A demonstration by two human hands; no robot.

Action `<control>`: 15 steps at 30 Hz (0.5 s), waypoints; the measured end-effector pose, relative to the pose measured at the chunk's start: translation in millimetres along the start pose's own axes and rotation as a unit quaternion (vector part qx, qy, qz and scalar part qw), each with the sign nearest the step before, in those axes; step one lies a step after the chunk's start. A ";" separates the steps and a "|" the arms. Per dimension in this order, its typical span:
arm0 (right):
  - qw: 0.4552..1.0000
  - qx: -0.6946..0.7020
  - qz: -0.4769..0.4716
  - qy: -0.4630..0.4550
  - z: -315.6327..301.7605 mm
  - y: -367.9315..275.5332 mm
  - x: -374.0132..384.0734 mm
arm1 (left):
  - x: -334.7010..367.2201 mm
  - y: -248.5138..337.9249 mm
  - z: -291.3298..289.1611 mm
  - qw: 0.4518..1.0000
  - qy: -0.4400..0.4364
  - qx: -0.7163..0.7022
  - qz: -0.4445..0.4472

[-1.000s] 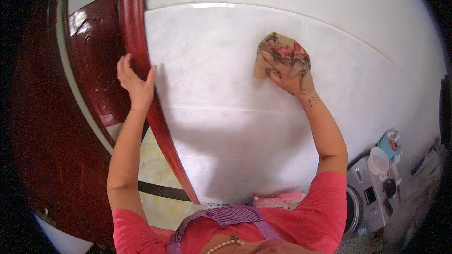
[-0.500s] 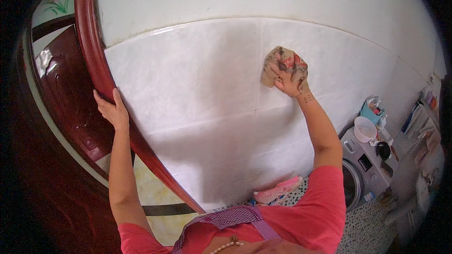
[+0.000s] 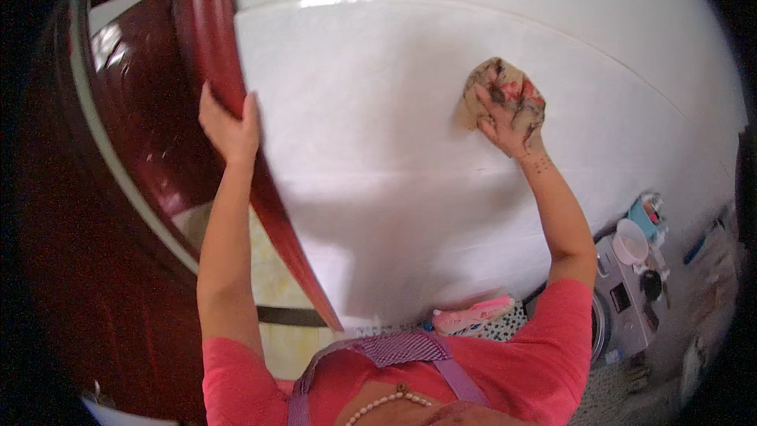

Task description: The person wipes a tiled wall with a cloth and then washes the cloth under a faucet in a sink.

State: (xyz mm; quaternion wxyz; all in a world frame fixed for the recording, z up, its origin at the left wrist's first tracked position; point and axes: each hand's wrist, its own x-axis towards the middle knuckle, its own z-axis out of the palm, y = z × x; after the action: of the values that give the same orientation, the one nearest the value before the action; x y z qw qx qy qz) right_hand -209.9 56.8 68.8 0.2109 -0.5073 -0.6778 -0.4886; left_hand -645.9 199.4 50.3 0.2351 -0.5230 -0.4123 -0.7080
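Against the white tiled wall (image 3: 339, 110) my right hand (image 3: 505, 130) presses a brown patterned cloth (image 3: 481, 83) with dark and red markings, its fingers spread over the bunched fabric. The cloth lies on the upper tiles, a little below the line where they meet the plain wall above. On the left, my left hand (image 3: 230, 130) grips the dark red wooden door frame (image 3: 217, 39), thumb on the wall side and fingers on the other side. Its fingertips are partly hidden.
A dark red door (image 3: 146, 102) stands left of the frame. At the lower right is a washing machine (image 3: 623, 296) bearing a white bowl (image 3: 630, 241) and a blue container (image 3: 648, 217). A pink package (image 3: 473, 315) lies low by the wall, on a pebble-patterned floor (image 3: 512, 325).
The view has turned, so the door frame and both hands appear farther right and higher. My right hand stays on the cloth against the tiles; my left hand keeps hold of the frame.
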 end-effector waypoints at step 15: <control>0.985 0.109 -0.095 0.098 -3.4 -121.9 111.9 | -3.0 -6.1 -2.2 0.999 0.003 0.022 0.024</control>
State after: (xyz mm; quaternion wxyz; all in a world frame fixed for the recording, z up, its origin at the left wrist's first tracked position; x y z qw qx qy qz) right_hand -363.9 106.8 103.0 0.2830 -0.3640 -0.7485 -0.4766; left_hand -650.7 200.6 45.2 0.2650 -0.5255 -0.4144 -0.6942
